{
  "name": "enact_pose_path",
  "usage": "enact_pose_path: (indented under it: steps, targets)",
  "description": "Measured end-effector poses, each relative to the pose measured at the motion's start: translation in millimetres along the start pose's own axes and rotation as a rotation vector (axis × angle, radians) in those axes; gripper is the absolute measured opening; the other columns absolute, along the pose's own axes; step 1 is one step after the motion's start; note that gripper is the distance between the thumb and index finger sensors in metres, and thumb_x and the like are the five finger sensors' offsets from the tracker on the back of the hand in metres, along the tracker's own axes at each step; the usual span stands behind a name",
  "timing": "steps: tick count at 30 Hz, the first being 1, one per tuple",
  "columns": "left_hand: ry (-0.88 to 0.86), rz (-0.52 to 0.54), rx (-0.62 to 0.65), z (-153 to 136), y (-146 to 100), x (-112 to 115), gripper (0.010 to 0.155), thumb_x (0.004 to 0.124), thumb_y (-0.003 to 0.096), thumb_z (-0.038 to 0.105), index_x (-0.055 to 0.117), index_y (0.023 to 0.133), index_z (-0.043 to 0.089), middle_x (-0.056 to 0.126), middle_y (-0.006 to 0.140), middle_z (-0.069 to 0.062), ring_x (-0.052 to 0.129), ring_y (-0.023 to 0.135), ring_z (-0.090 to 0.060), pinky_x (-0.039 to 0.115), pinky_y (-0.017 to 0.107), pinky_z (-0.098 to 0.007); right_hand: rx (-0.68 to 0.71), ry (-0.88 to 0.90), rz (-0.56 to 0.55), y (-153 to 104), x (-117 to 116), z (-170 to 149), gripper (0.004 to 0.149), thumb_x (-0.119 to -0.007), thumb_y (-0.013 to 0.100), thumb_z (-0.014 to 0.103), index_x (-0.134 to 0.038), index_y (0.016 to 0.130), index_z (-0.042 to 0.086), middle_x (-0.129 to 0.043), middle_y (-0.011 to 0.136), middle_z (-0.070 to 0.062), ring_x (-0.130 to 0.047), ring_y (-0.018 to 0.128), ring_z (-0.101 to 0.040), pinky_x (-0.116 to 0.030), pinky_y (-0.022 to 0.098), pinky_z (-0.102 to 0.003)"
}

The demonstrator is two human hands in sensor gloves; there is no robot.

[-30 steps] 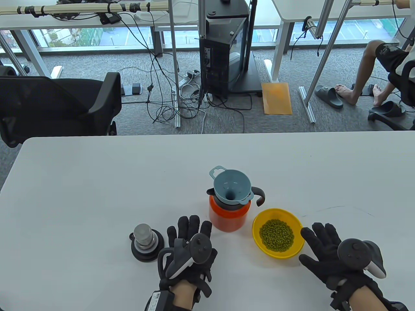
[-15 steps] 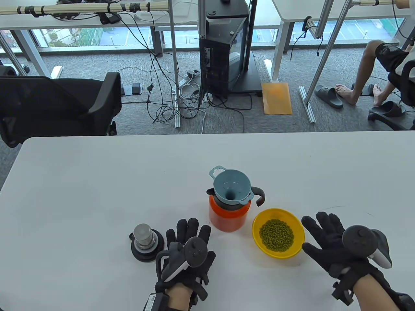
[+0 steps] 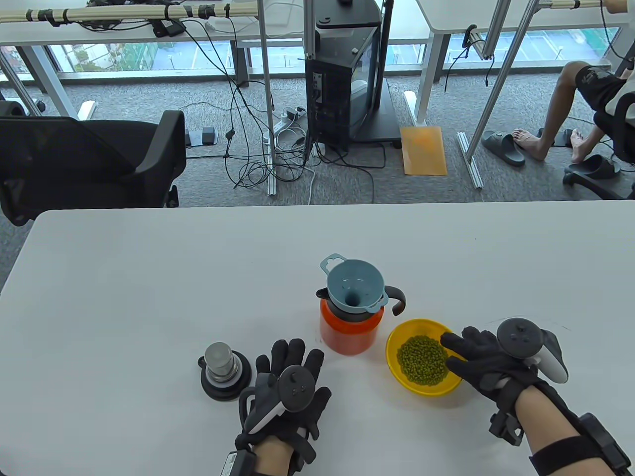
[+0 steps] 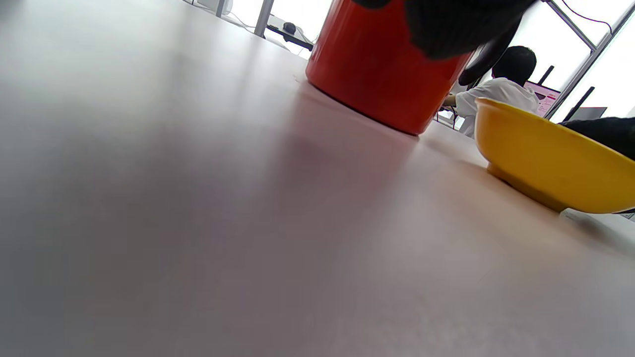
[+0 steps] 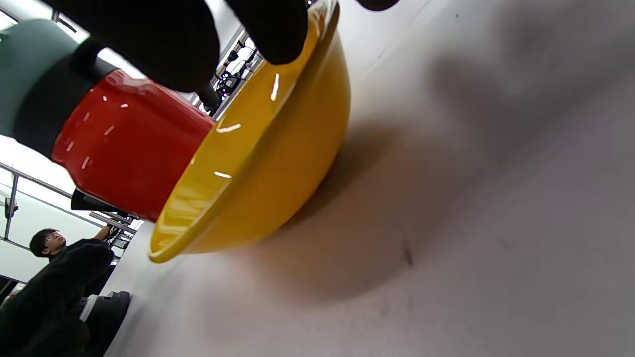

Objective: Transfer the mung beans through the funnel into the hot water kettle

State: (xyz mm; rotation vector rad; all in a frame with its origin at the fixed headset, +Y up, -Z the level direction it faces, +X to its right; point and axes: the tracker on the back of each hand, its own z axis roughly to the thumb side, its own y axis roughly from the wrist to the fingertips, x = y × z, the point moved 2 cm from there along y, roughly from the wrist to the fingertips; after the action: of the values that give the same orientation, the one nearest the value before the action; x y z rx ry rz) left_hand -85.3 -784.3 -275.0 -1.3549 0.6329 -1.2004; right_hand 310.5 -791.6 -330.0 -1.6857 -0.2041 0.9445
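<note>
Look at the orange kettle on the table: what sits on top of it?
A blue funnel sits in the mouth of the kettle, its cup empty. The kettle's opening and inside are covered by the funnel, so any contents cannot be seen.

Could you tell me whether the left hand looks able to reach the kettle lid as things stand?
Probably yes: the left hand lies flat on the table, holding nothing, right beside the kettle lid, with nothing between them.
</note>
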Motion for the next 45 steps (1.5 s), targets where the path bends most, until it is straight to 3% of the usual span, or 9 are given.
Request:
enact_pose_path:
  steps: [4, 7, 12, 18, 23, 28, 35, 45]
  targets:
    - [0.008, -0.004, 0.004, 1, 1, 1, 0.076, 0.07, 0.047, 0.053, 0.033, 0.11, 0.033, 0.011, 0.117, -0.003, 0.004, 0.106, -0.039, 0.009, 0.069, -0.067, -0.028, 0.03, 0.019, 3, -9, -7, 0.074, -0.072, 0.056, 0.044, -0.038, 0.115, 0.014, -0.027, 0.112, -0.03, -0.003, 0.09, -0.063, -0.008, 0.054, -0.076]
    - [-0.005, -0.01, 0.013, 1, 1, 2, 0.076, 0.07, 0.0471, 0.053, 0.033, 0.111, 0.033, 0.011, 0.117, -0.004, 0.004, 0.106, -0.039, 0.009, 0.069, -0.067, -0.037, 0.023, -0.032, 4, -7, -9, 0.07, -0.075, 0.055, 0.035, -0.042, 0.113, 0.014, -0.036, 0.111, -0.027, -0.008, 0.091, -0.061, -0.011, 0.054, -0.075]
    - [-0.009, -0.014, 0.019, 2, 1, 3, 0.076, 0.07, 0.047, 0.053, 0.033, 0.111, 0.033, 0.012, 0.117, -0.004, 0.004, 0.106, -0.04, 0.009, 0.069, -0.067, -0.076, 0.177, -0.131, 2, 1, -14, 0.069, -0.079, 0.051, 0.023, -0.046, 0.11, 0.011, -0.047, 0.108, -0.03, -0.017, 0.093, -0.058, -0.012, 0.056, -0.072]
    - [-0.012, -0.016, 0.016, 1, 1, 4, 0.075, 0.069, 0.047, 0.053, 0.034, 0.11, 0.034, 0.012, 0.117, -0.003, 0.004, 0.106, -0.039, 0.009, 0.069, -0.067, -0.1, 0.243, -0.273, -5, 18, -16, 0.068, -0.081, 0.049, 0.019, -0.05, 0.108, 0.009, -0.048, 0.105, -0.035, -0.042, 0.092, -0.064, -0.031, 0.059, -0.074]
    - [-0.024, -0.016, 0.016, 0, 0, 3, 0.075, 0.069, 0.0469, 0.053, 0.034, 0.11, 0.033, 0.013, 0.117, -0.004, 0.004, 0.106, -0.04, 0.009, 0.069, -0.067, -0.085, 0.452, -0.318, -9, 38, -14, 0.066, -0.075, 0.05, 0.015, -0.045, 0.108, 0.007, -0.041, 0.103, -0.038, -0.067, 0.086, -0.06, -0.056, 0.058, -0.07]
    - [-0.028, -0.012, 0.027, 2, -1, 2, 0.075, 0.069, 0.047, 0.053, 0.034, 0.11, 0.033, 0.013, 0.117, -0.004, 0.004, 0.106, -0.039, 0.009, 0.069, -0.067, -0.068, 0.435, -0.442, -15, 70, 11, 0.067, -0.076, 0.049, 0.014, -0.045, 0.108, 0.006, -0.04, 0.101, -0.039, -0.071, 0.086, -0.056, -0.059, 0.059, -0.067]
    - [-0.032, -0.015, 0.032, 2, -1, 2, 0.075, 0.069, 0.047, 0.053, 0.034, 0.11, 0.033, 0.013, 0.117, -0.004, 0.004, 0.106, -0.04, 0.009, 0.069, -0.067, 0.027, 0.427, -0.486, -13, 104, 72, 0.072, -0.086, 0.046, 0.015, -0.048, 0.107, 0.007, -0.044, 0.101, -0.039, -0.075, 0.086, -0.054, -0.062, 0.059, -0.065]
    - [-0.036, -0.024, 0.04, 2, 0, 3, 0.076, 0.069, 0.047, 0.054, 0.034, 0.111, 0.033, 0.013, 0.117, -0.004, 0.004, 0.106, -0.039, 0.009, 0.069, -0.067, 0.17, 0.331, -0.439, 10, 107, 154, 0.09, -0.097, 0.041, 0.024, -0.04, 0.108, 0.005, -0.039, 0.101, -0.04, -0.075, 0.086, -0.052, -0.069, 0.058, -0.061]
